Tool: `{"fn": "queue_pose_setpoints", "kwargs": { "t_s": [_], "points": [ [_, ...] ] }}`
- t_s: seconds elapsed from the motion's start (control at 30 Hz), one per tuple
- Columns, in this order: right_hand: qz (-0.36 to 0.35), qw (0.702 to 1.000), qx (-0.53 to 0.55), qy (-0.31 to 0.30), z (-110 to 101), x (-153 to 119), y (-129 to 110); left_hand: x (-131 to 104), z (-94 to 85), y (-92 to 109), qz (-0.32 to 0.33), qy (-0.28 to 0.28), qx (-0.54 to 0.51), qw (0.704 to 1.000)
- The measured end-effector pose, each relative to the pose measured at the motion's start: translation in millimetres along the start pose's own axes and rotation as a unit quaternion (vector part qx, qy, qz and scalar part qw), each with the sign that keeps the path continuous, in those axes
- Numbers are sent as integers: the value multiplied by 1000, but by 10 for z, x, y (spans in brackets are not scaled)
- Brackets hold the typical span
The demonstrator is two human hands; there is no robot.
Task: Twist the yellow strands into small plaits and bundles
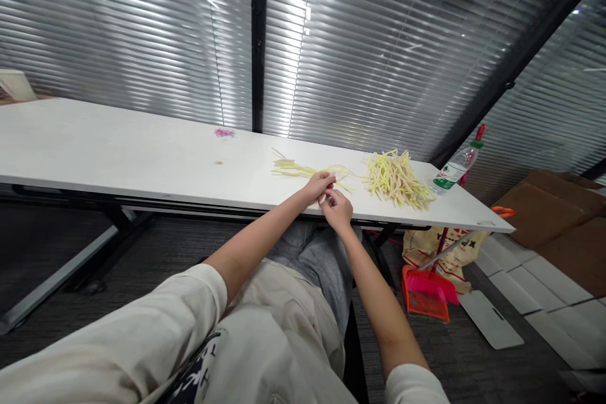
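My left hand [320, 186] and my right hand [339, 209] meet at the front edge of the white table [156, 154]. Both are closed, fingertips pinched around a small pale strand [322, 199] that looks like a pipe cleaner; most of it is hidden by the fingers. Just behind my hands lies a loose row of yellow and cream strands [296, 168] of the same look, roughly side by side. To the right of my hands is a big tangled heap of yellow and cream strands [395, 178].
A plastic bottle [452, 172] with a green label stands at the table's right end. Small pink-purple bits [224, 132] lie near the back edge. On the floor to the right are a red dustpan [426, 297], a printed bag [416, 246] and cardboard boxes [549, 208]. Blinds [165, 44] rise behind the table.
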State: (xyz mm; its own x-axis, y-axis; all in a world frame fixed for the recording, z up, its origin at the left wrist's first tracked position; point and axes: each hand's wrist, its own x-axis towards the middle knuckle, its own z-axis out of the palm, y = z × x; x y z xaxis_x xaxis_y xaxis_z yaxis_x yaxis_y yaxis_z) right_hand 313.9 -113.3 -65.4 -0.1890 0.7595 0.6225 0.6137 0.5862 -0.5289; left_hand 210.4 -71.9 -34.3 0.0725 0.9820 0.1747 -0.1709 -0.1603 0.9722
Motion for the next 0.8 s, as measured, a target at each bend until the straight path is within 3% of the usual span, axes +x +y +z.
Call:
{"fn": "queue_pose_setpoints", "kwargs": {
  "t_s": [0.43,0.8],
  "points": [
    [-17,999,-34,7,19,-11,3,33,-10,-53,-4,-5,-8,1000],
    [-2,1000,7,5,3,-6,-13,-22,16,28,-22,11,-21,999]
  ]
}}
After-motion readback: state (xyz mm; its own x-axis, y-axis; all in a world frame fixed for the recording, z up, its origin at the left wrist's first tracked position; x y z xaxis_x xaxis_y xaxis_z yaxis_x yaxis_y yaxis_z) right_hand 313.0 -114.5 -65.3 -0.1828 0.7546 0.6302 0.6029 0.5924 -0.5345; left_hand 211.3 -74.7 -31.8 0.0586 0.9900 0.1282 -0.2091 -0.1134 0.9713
